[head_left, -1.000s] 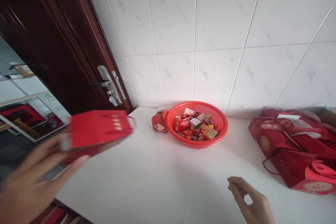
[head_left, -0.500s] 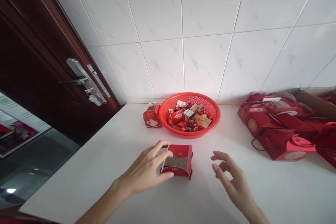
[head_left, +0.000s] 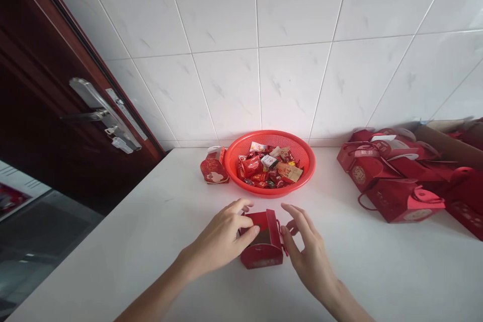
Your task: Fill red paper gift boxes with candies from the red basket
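Observation:
A small red cardboard gift box (head_left: pixel 262 257) with its top open stands on the white table in front of me. My left hand (head_left: pixel 222 234) is at its left side, with thumb and index finger over the opening and the other fingers behind; it appears to grip the left wall, which is hidden. My right hand (head_left: pixel 311 249) is at the box's right side, fingers apart and curved, thumb tip by the red cord handle (head_left: pixel 282 242). Whether it touches the cord I cannot tell. Beyond the box, a red plastic basket (head_left: pixel 307 173) holds wrapped sweets (head_left: pixel 269 162).
One small decorated red box (head_left: pixel 214 167) stands left of the basket. Several closed red gift boxes (head_left: pixel 403 198) are heaped at the right, with a cardboard carton (head_left: pixel 437 142) behind. A tiled wall (head_left: pixel 226 90) backs the table; a dark door (head_left: pixel 56 90) is at the left.
My right hand has come left to the box's side. My left hand has moved right, its thumb now over the opening. The box's front face shows more. The view has shifted slightly.

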`<state>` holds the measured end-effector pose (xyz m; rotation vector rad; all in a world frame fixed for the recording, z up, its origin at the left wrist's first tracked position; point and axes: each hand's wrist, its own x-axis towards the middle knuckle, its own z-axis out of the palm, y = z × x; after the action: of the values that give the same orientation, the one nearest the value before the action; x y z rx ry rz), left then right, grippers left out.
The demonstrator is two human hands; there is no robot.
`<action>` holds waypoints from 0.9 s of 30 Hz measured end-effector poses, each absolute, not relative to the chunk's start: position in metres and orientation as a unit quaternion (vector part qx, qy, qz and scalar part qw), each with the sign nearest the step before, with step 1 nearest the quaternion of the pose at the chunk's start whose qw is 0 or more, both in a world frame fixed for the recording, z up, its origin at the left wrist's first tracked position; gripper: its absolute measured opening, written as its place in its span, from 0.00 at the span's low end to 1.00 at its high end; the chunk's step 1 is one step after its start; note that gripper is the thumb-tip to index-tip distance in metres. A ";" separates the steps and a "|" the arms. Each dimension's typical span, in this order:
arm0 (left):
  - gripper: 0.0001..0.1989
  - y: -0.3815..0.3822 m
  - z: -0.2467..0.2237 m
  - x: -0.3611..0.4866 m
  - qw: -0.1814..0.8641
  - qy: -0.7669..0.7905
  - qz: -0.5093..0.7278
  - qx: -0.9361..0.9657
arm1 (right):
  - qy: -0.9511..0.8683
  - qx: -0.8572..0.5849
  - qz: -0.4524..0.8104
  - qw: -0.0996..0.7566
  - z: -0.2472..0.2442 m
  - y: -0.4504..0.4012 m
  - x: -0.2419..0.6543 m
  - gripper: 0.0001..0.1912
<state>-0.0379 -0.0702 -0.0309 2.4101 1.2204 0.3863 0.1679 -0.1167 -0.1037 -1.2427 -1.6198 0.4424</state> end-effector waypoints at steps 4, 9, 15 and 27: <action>0.20 -0.065 -0.028 -0.036 0.239 0.427 0.101 0.866 | -0.757 -0.437 0.144 0.465 -0.098 -0.115 0.170 0.20; 0.21 -0.063 -0.024 -0.036 0.278 0.386 0.098 0.874 | -0.807 -0.423 0.131 0.391 -0.091 -0.115 0.173 0.15; 0.15 -0.063 -0.016 -0.038 0.340 0.385 0.061 0.856 | -0.772 -0.454 0.155 0.417 -0.088 -0.112 0.180 0.10; 0.40 -0.054 -0.040 -0.042 0.382 0.449 0.128 0.797 | -0.724 -0.474 0.327 0.380 -0.075 -0.109 0.186 0.21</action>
<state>-0.0415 -0.0536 -0.0395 2.0342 1.1449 0.3274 0.1859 -0.1088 -0.0753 -1.2091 -1.8490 0.8359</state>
